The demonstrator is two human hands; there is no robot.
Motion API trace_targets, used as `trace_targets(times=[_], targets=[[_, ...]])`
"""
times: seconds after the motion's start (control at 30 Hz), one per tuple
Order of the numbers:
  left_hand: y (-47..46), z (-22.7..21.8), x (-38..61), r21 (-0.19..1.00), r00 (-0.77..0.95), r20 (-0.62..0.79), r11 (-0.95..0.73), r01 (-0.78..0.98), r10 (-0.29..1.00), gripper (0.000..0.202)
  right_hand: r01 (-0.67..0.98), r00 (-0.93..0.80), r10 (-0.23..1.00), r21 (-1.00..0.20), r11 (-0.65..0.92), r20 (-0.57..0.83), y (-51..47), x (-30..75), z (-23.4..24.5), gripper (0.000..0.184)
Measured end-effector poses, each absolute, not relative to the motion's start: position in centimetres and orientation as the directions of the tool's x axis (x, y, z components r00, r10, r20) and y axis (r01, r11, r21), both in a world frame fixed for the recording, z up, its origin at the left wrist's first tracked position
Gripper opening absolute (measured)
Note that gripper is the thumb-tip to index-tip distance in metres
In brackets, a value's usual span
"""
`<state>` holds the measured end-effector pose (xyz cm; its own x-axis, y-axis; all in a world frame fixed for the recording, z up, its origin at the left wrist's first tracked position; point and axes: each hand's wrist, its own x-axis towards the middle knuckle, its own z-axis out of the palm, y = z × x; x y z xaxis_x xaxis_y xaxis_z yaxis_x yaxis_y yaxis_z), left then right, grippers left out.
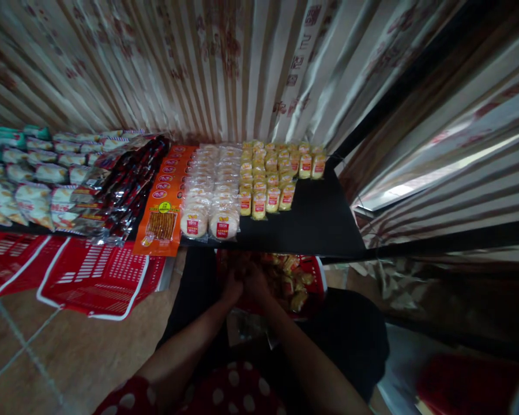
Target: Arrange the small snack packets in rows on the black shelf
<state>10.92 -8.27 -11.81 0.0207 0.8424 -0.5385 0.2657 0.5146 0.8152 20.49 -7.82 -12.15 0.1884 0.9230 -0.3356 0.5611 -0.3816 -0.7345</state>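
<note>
Both my hands reach down into a red basket [320, 276] between my knees, below the shelf's front edge. My left hand [233, 285] and my right hand [255, 281] are close together at the basket's left side. Shadow and blur hide their fingers and anything they may hold. To the right of my hands, small yellow wrapped snacks [298, 300] lie loose in the basket. Above, similar yellow packs [272, 199] stand in rows on the black shelf [320, 216]. Left of them are two rows of round, clear-wrapped cakes [222, 226].
Orange snack packets [162, 222], dark red packets [130, 187] and white bags [34, 202] fill the shelf's left part. More red baskets [99, 276] with white handles stand on the tiled floor [82, 351]. A striped curtain [225, 69] hangs behind, with a dark post [384, 109] at right.
</note>
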Motion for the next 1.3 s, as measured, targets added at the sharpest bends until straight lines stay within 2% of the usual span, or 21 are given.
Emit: trace_targets(times=[0.1, 0.2, 0.37, 0.47, 0.57, 0.67, 0.83, 0.93, 1.03, 1.17, 1.3], targets=[[-8.7, -10.7, 10.8, 0.859, 0.046, -0.455, 0.424, 0.288, 0.889, 0.038, 0.415, 0.227, 0.917, -0.819, -0.396, -0.329, -7.9, 21.7, -10.2, 0.035], [-8.9, -9.6, 10.5, 0.880, 0.033, -0.399, 0.372, 0.294, 0.917, 0.036, 0.340, 0.280, 0.903, -0.846, -0.410, -0.325, -8.5, 23.3, -8.7, 0.035], [-9.1, -7.8, 10.4, 0.868, 0.003, -0.472, 0.464, 0.177, 0.882, 0.040, 0.145, 0.204, 0.916, -0.915, -0.376, -0.344, -9.9, 25.2, -6.5, 0.037], [-9.3, -6.5, 10.3, 0.852, 0.044, -0.522, 0.518, 0.077, 0.852, 0.032, 0.012, 0.237, 0.909, -0.935, -0.355, -0.342, -10.5, 25.4, -5.1, 0.037], [-9.7, -5.1, 10.0, 0.844, 0.024, -0.536, 0.537, -0.019, 0.844, 0.022, -0.040, 0.231, 0.903, -0.931, -0.363, -0.362, -10.9, 24.9, -3.6, 0.043], [-10.0, -3.4, 9.4, 0.903, -0.029, -0.428, 0.429, 0.016, 0.903, 0.022, -0.042, 0.156, 0.921, -0.934, -0.354, -0.356, -11.2, 24.0, -2.5, 0.049], [-10.1, -0.3, 7.8, 0.948, -0.069, -0.284, 0.291, 0.132, 0.956, 0.038, -0.114, 0.041, 0.945, -0.941, -0.318, -0.325, -11.1, 22.4, -1.1, 0.049], [-9.5, 1.1, 6.5, 0.976, -0.075, -0.184, 0.191, 0.105, 0.980, 0.031, -0.051, 0.012, 0.959, -0.958, -0.281, -0.282, -10.4, 21.4, 0.0, 0.039], [-8.2, 2.0, 4.8, 0.979, -0.137, -0.086, 0.109, 0.173, 0.987, 0.027, 0.131, 0.028, 0.980, -0.971, -0.199, -0.197, -9.0, 19.8, 1.0, 0.033], [-6.3, 2.7, 2.2, 0.953, -0.251, 0.002, 0.074, 0.293, 0.968, 0.035, 0.295, 0.088, 0.995, -0.953, -0.064, -0.040, -6.5, 16.6, 1.4, 0.031], [-5.0, 2.4, 0.4, 0.886, -0.315, 0.233, -0.068, 0.458, 0.920, 0.049, 0.378, 0.121, 0.991, -0.926, 0.011, 0.061, -3.9, 13.6, 1.2, 0.031]])
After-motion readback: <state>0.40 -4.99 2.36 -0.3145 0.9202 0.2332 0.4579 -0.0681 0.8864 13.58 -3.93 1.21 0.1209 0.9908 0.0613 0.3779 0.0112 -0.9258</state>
